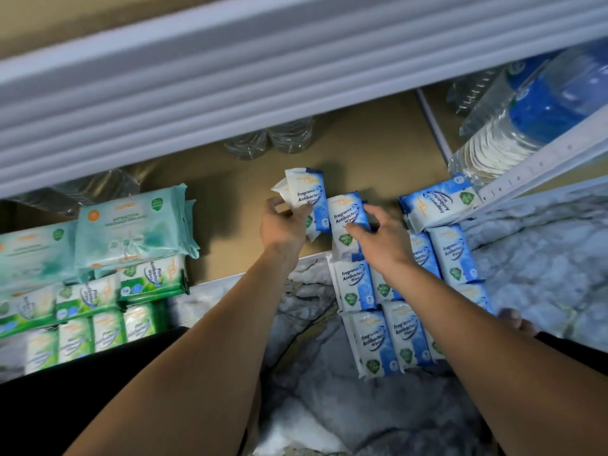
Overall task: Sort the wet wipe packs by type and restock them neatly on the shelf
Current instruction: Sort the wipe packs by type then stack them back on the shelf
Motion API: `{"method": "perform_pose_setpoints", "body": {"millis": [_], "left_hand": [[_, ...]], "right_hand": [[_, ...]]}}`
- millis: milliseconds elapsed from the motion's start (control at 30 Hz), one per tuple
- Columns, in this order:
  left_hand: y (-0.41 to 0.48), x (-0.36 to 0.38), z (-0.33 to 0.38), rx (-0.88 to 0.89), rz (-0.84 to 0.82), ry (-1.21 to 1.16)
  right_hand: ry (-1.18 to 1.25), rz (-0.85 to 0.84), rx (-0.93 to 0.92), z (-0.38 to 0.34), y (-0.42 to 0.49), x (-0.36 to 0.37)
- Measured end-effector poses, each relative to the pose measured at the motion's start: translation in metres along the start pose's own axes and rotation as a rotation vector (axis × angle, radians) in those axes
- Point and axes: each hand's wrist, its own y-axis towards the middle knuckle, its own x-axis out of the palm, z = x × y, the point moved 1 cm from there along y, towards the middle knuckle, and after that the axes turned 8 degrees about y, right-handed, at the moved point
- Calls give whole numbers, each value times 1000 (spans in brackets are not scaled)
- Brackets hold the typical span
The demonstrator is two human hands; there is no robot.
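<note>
Left hand: my left hand point(284, 227) curls round a blue pack point(307, 192), held upright over the middle of the shelf point(237, 205). There may be another pack tucked behind it, I cannot tell.
Right hand: my right hand point(383, 238) pinches a second blue pack point(345, 213), just beside the first, near the shelf's front edge.
Slip risk: these packs look soft and slick. With a loose pinch, one could flop flat or tip off the front edge onto the floor point(543, 258).
Mix-up risk: teal packs point(131, 225) sit at the shelf's left end, so the blue ones must stay apart from them.
Knock risk: clear bottles point(269, 139) stand at the back edge, and pushing too deep could topple them.
Shelf holds: teal packs on the left, bottles at the back, one sideways blue pack point(437, 200) at the front right corner.
Floor holds: blue rows point(378, 337) on the right and green pine packs point(88, 324) on the left, waiting.
</note>
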Motion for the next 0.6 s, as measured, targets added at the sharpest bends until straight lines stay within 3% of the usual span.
{"method": "perform_pose_setpoints", "body": {"millis": [233, 600], "left_hand": [[-56, -28, 5, 211, -47, 184], [-204, -95, 78, 553, -275, 275]], "right_hand": [[155, -1, 100, -1, -65, -22], [228, 183, -174, -68, -192, -117]]}}
